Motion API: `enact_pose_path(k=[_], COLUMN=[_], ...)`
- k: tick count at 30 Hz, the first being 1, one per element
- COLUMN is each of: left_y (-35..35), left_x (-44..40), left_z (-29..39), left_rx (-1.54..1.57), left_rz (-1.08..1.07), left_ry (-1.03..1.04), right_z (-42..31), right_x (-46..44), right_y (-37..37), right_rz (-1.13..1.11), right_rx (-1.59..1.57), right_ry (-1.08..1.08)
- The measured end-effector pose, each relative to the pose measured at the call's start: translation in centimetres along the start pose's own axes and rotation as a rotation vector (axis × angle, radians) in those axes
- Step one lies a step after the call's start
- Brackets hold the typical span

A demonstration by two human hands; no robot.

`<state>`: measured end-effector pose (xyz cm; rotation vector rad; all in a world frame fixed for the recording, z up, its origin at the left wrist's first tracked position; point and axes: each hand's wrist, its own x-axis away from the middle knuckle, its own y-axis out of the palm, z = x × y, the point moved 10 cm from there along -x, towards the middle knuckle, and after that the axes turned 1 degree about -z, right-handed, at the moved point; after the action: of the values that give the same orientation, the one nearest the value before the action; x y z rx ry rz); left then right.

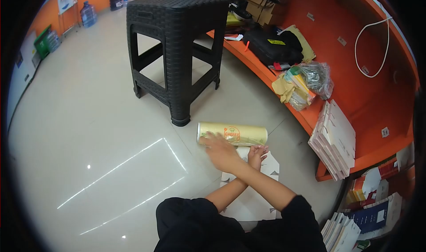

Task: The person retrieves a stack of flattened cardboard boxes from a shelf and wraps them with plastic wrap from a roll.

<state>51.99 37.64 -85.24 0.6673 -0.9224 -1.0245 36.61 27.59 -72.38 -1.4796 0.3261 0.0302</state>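
Here we are down on the pale floor, and the arms are crossed, right over left! The right hand is blurred, fingers spread, over the left end of a yellow printed roll. The left hand sits at the roll's near edge toward the right, fingers curled, though whether they pinch anything I cannot tell. That roll lies sideways on the floor, just beyond a flat white carton stretched beneath the forearms. Behind it stands a black stool, upright, and over on the right a stack of white boxes leans by the orange shelf.
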Motion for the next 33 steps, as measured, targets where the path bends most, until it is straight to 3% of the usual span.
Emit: enact_pose_path(k=[1, 3, 4, 5, 6, 7, 8, 9, 11, 13, 15, 17, 19, 22, 24, 33], left_y=[-0.7, 0.9, 1.1, 0.0, -1.1, -1.0, -1.4, -1.9, -1.7, -3.4, -11.5, -17.2, -17.7, -15.0, -14.7, -12.5], left_x=[0.5, 1.8, 1.8, 1.1, 1.0, 1.3, 1.8, 2.1, 3.1, 2.7, 0.0, -1.9, 1.1, 1.7, 0.0, -4.2], left_z=[0.0, 0.7, 0.9, 0.2, -0.3, -0.2, 0.0, 0.3, 2.0, 3.1, 0.5, 2.9, 9.3, 15.1, 14.9, 12.4], left_rx=[0.005, 0.213, 0.216, 0.108, -0.004, -0.014, -0.09, -0.164, -0.251, -0.343, -0.145, -0.007, 0.037, -0.034, -0.274, -0.444], left_rz=[-0.003, -0.313, -0.318, -0.188, -0.057, -0.064, -0.013, 0.04, 0.071, 0.11, 0.437, 0.541, 0.826, 0.662, 0.565, 0.307], left_ry=[0.003, 0.047, 0.056, 0.01, -0.038, -0.037, -0.038, -0.036, 0.034, 0.1, -0.038, 0.067, 0.218, 0.274, 0.182, 0.125], right_z=[2.0, 8.5, 11.5, 13.5, 14.8, 17.4, 14.9, 15.2, 14.9, 15.3, 15.6, 16.6, 17.6, 18.5, 18.7, 21.7], right_x=[1.3, 7.0, 11.8, 17.0, 18.3, 21.9, 22.7, 23.5, 21.3, 21.4, 21.4, 21.8, 22.1, 22.1, 22.2, 25.5], right_y=[-1.7, -5.4, -6.3, -6.3, -6.3, 0.2, 7.0, 8.3, 10.4, 10.2, 9.8, 9.7, 9.1, 7.9, 8.1, 7.0], right_rz=[0.089, 0.362, 0.604, 0.852, 0.863, 0.73, 0.478, 0.488, 0.42, 0.431, 0.464, 0.483, 0.504, 0.506, 0.447, 0.469], right_rx=[-0.194, -0.288, -0.205, -0.114, -0.114, -0.829, -1.602, -1.612, -1.877, -1.783, -1.772, -1.718, -1.66, -1.639, -1.614, -1.527], right_ry=[0.148, 0.598, 0.905, 1.21, 1.208, 1.627, 1.923, 1.917, 1.55, 1.516, 1.507, 1.491, 1.474, 1.439, 1.396, 1.409])
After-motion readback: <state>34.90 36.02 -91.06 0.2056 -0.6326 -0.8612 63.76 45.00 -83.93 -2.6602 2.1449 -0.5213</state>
